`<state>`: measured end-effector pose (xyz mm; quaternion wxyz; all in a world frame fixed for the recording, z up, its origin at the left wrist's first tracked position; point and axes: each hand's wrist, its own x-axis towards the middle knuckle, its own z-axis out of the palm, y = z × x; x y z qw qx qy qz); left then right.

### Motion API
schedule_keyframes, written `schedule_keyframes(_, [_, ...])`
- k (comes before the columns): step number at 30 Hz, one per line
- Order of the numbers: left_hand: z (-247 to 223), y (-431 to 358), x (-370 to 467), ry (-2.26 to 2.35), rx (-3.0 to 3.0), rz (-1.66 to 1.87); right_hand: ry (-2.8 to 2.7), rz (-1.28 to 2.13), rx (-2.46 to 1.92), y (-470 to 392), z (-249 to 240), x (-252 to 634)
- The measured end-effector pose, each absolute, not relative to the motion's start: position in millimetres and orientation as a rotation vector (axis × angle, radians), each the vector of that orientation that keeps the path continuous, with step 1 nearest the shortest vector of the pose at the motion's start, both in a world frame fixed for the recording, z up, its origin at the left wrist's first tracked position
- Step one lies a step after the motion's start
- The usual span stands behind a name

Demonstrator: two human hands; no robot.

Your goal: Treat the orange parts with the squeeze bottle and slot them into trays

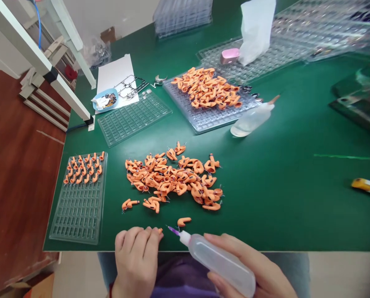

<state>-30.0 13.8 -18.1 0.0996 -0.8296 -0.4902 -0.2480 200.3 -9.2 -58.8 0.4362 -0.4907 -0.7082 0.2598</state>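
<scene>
A small orange piece [160,230] is poking out from the left hand [137,254], whose curled fingers are holding it by the near edge of the green table [280,186]. The right hand [263,269] is gripping a bottle [219,260], its purple tip [173,231] pointing toward that piece. Beyond, an orange pile [172,179] is lying right of a partly filled tray [78,213].

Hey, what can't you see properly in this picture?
In the head view:
Most of the orange piece: hidden by the fingers of the left hand.
The yellow-and-white tool: cut off by the right edge.
The dark object farther back: blurred and cut off there too.
Bits in the blue dish: too small to name.
</scene>
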Motion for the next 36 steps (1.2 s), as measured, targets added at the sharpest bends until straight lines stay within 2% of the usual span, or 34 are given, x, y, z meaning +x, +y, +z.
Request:
schedule_keyframes(8, [-17.5,12.8,-26.4,-1.505,-2.445,-0.715,-1.857,0.563,-1.198,-2.9,-45.6,198.1])
schedule_keyframes(36, [-15.7,15.2,-26.5,-1.512,-2.460,-0.728,-1.941,0.575,-1.212,-3.2,-49.0,198.3])
